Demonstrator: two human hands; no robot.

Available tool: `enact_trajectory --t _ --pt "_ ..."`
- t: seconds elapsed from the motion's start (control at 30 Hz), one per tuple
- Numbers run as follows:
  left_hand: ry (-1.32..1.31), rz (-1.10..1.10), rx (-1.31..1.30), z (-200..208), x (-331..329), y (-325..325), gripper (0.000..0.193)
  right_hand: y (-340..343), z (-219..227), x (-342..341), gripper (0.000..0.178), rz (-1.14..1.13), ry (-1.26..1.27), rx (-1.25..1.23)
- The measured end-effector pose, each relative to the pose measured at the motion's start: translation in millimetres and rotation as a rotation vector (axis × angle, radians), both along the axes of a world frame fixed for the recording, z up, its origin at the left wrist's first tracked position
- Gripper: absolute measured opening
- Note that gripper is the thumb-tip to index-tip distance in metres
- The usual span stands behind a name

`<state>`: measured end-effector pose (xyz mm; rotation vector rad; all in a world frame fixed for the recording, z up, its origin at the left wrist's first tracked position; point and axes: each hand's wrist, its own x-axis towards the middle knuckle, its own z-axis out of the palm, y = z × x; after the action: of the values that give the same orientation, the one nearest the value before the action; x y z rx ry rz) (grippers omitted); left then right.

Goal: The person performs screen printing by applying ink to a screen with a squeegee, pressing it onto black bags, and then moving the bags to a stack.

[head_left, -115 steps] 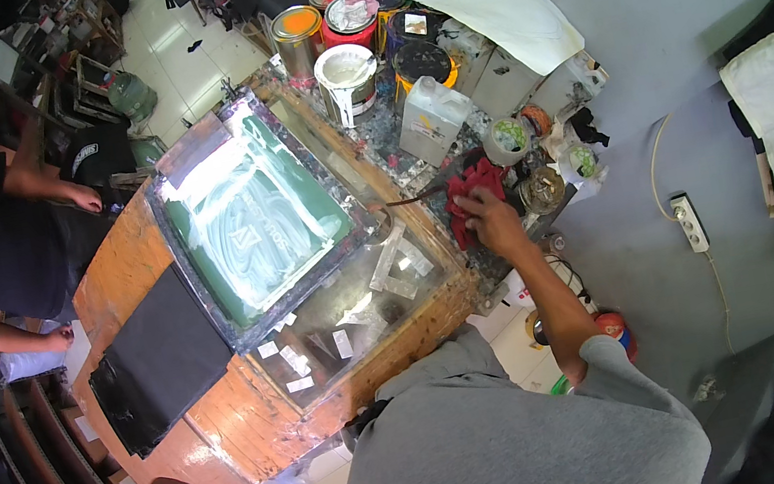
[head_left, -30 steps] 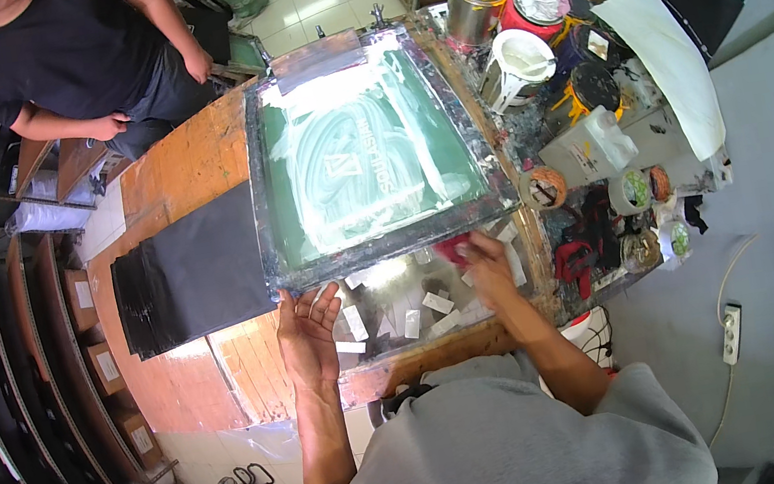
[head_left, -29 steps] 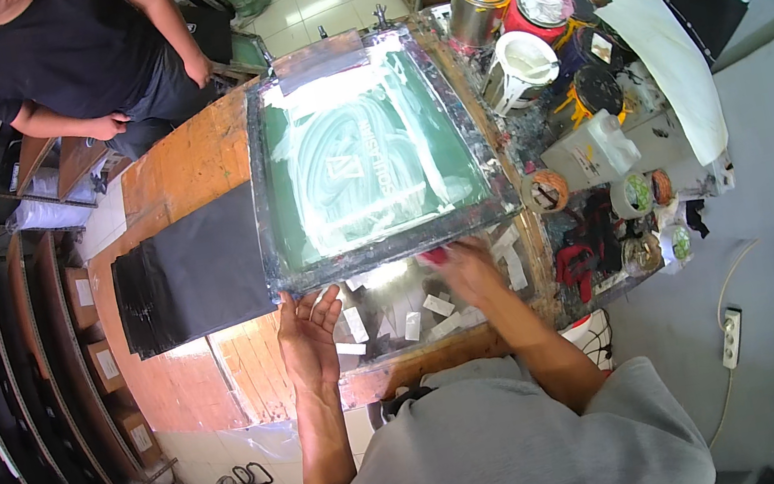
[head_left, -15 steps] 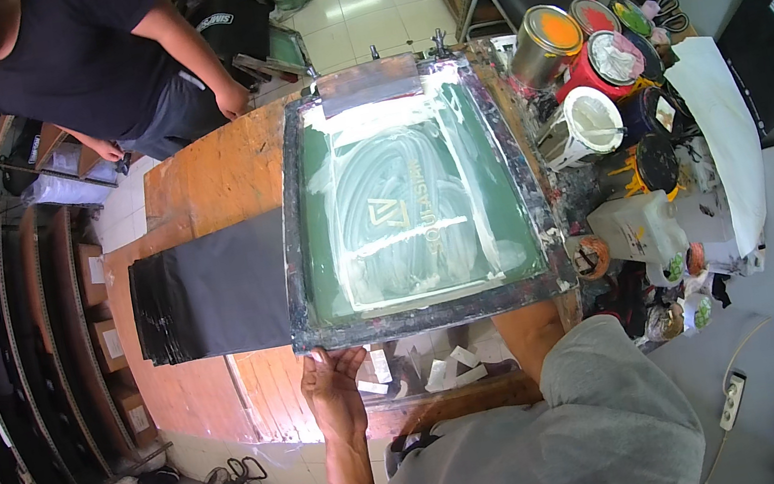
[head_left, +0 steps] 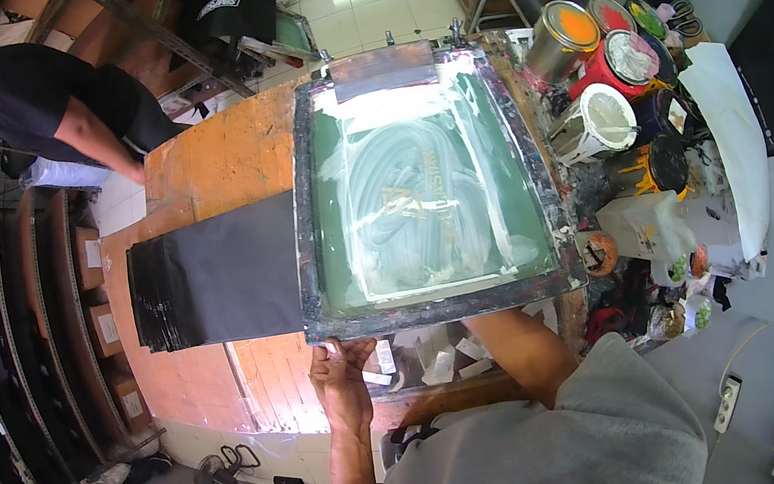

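A screen-printing frame (head_left: 449, 311) with green mesh (head_left: 328, 251) tilts over the table, its far side at the hinge clamps (head_left: 390, 39). White ink is smeared in arcs across the mesh around a printed design. My left hand (head_left: 340, 376) is closed on the near left corner of the frame, thumb at its lower edge. My right forearm (head_left: 526, 352) reaches under the near side of the frame, which hides my right hand. A stack of black sheets (head_left: 229, 267) lies left of the frame and runs up to its edge.
Open paint cans (head_left: 568, 29) and a white ink bucket (head_left: 605, 118) crowd the table's right side. White scraps (head_left: 439, 365) lie below the frame. A person in black (head_left: 71, 99) bends beyond the wooden table (head_left: 213, 168). Shelves (head_left: 26, 330) stand left.
My right forearm has moved left, farther under the frame. My left hand keeps its hold on the corner. The other person has shifted left and bent down; the view has moved slightly.
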<state>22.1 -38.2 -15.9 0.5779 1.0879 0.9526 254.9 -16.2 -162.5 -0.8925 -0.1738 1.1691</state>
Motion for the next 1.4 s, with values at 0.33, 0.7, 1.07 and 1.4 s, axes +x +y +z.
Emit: enact_trajectory --t 0.33,0.7,1.07,1.4 --pt "0.034 -0.034 0.013 -1 -3 -1 0.022 -19 17 5 0.038 0.019 -0.062 -0.076" --pt "-0.002 -0.046 0.017 -9 -5 0 0.02 -15 9 0 0.037 0.007 -0.074 -0.074" --pt "0.041 -0.039 0.049 0 -2 4 0.022 6 7 3 0.036 0.014 -0.089 -0.056" --pt "-0.024 -0.063 0.056 -13 -7 4 0.019 -86 20 19 0.035 -0.053 -0.103 -0.119"
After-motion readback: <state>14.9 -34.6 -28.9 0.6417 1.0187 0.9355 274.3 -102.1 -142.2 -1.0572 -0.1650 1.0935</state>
